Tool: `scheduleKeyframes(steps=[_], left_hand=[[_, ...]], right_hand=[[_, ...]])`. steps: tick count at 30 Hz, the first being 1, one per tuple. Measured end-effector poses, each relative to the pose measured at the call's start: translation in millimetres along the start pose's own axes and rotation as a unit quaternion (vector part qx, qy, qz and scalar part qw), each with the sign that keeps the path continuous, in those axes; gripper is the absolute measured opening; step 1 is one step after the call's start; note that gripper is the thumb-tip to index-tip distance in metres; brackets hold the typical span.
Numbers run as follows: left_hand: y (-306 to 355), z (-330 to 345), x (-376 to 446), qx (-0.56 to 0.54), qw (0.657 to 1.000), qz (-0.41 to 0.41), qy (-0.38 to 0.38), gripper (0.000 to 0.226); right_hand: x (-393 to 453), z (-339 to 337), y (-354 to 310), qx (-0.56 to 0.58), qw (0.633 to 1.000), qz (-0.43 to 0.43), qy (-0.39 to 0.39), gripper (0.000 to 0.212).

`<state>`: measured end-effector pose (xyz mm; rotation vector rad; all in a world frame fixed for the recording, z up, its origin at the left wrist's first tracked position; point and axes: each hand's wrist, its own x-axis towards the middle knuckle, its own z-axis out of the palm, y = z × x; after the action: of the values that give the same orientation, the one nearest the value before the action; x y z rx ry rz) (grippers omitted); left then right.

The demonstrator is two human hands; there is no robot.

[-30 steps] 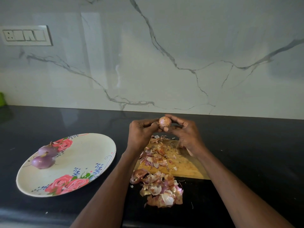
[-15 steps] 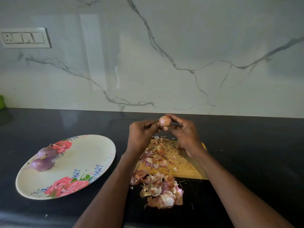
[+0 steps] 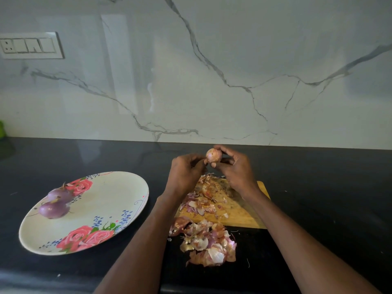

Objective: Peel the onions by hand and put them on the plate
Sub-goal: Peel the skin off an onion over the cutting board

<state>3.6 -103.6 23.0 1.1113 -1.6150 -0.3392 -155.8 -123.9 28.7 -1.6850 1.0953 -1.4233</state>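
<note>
Your fingers (image 3: 220, 150) on the right hand (image 3: 237, 168) curl round a small pinkish onion (image 3: 213, 155), held in the air above the far end of the wooden cutting board (image 3: 244, 213). Your left hand (image 3: 184, 172) sits just beside it, its fingertips drawn together at the onion's left side, apparently pinching at the skin there, though the exact contact is too small to tell. Loose onion skins (image 3: 203, 198) litter the board, and a bigger heap of peels (image 3: 207, 242) lies on the black tabletop (image 3: 318, 187) at its near edge. To your left, a floral plate (image 3: 101, 200) carries two peeled purple onions (image 3: 54, 209) touching each other near its far-left rim. A switch panel (image 3: 29, 45) is set in the marble wall.
</note>
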Motion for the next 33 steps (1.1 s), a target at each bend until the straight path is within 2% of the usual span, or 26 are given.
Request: scheduleKeyframes(steps=[7, 18, 27, 33], left_hand=[[1.2, -0.1, -2.6, 0.006, 1.0, -0.002, 0.008, 0.008], [3.7, -2.9, -0.3, 0.013, 0.998, -0.009, 0.057, 0.016], [-2.0, -1.1, 0.5, 0.029, 0.995, -0.021, 0.09, 0.013], [-3.2, -2.2, 4.2, 0.017, 0.99, -0.065, 0.125, 0.014]], right_hand=[[-2.3, 1.0, -2.2, -0.008, 1.0, -0.003, -0.016, 0.048], [-4.3, 3.6, -4.0, -0.03, 0.999, -0.007, -0.034, 0.047], [-1.7, -0.4, -3.1, 0.1, 0.994, 0.015, -0.049, 0.044], [0.8, -3.6, -3.5, 0.179, 0.981, 0.035, -0.057, 0.047]])
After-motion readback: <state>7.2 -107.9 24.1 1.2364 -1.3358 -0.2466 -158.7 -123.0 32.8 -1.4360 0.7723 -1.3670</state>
